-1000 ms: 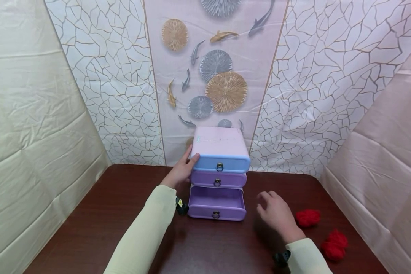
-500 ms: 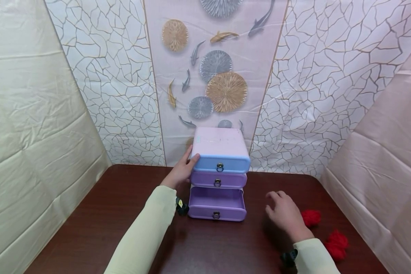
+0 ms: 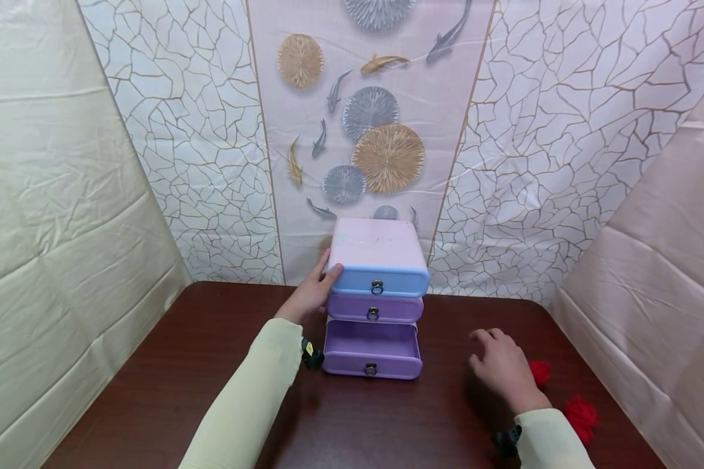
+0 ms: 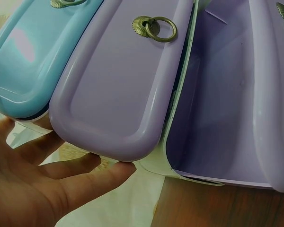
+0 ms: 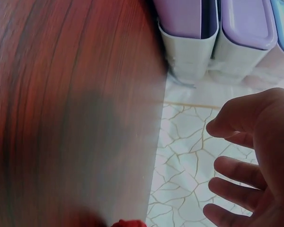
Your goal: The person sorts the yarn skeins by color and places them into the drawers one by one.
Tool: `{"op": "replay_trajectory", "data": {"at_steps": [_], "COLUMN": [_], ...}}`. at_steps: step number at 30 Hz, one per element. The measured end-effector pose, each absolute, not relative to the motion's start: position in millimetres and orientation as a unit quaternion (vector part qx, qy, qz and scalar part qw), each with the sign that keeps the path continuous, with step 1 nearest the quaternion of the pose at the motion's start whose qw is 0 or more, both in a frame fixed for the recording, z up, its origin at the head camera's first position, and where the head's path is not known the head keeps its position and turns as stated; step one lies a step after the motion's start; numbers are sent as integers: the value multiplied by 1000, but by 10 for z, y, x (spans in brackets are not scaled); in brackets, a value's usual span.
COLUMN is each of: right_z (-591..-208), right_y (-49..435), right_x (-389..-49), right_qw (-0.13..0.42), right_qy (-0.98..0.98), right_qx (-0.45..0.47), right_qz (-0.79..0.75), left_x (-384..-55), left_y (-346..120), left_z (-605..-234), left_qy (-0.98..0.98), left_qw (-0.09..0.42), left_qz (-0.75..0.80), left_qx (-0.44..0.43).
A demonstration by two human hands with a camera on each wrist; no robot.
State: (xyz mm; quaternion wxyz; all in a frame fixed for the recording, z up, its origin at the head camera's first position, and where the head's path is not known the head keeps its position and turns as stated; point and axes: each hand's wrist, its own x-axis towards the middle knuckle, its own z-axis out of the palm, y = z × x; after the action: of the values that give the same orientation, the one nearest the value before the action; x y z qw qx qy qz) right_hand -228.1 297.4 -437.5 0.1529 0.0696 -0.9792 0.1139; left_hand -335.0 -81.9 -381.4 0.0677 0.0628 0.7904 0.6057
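Note:
A small drawer unit (image 3: 378,241) with a pink top stands on the table, its blue top drawer (image 3: 358,280) and purple middle drawer (image 3: 346,307) pushed in. The purple bottom drawer (image 3: 346,365) is pulled out, and its inside looks bare. My left hand (image 3: 311,293) rests against the unit's left side with straight fingers; in the left wrist view its fingertips are right at the drawers' side edge. To the right, my right hand (image 3: 504,368) hovers over the table, fingers loosely bent around nothing. Two red yarn bundles lie close to it, one (image 3: 540,372) partly covered by the hand.
The second red bundle (image 3: 581,417) lies near the table's right edge, beside my sleeve. The dark brown table (image 3: 211,365) ends at a patterned cloth backdrop (image 3: 217,130), with cream cloth walls (image 3: 53,228) on both sides.
My right hand has moved rightward, away from the drawer unit and toward the red yarn bundles, covering more of them. My left hand and the drawers have stayed in place.

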Motion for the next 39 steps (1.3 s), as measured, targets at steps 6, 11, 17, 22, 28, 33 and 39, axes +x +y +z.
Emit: {"op": "replay_trajectory", "data": {"at_steps": [6,11,17,22,28,33,39], "right_z": [-4389,-4403,-4418,-4442,-4464,-4471,-4481], "right_y": [3073,3134,3209,3285,3376,3437,3499], "right_x": [-2266,-2259,-2276,-2302,-2319,-2335,-2325], "right_qw": [146,140,134,114,101,81,69], "right_qy": [-982,-983,-985,-988,-991,-993,-995], "right_qx": [62,57,51,41,29,15,9], "right_qz": [105,103,93,91,86,81,67], "left_x": [-3346,-3352,-3356,-3364,-3363,-3372,-3389], "left_y": [-820,-817,-814,-812,-815,-824,-841], "left_z": [-3825,-3832,-3833,-3836,-3827,-3826,-3839], "left_qy": [788,786,789,790,791,790,791], "left_qw": [71,70,67,68,68,70,70], "left_qz": [609,611,607,606,605,606,604], "left_qx": [66,65,60,62,62,63,64]}}
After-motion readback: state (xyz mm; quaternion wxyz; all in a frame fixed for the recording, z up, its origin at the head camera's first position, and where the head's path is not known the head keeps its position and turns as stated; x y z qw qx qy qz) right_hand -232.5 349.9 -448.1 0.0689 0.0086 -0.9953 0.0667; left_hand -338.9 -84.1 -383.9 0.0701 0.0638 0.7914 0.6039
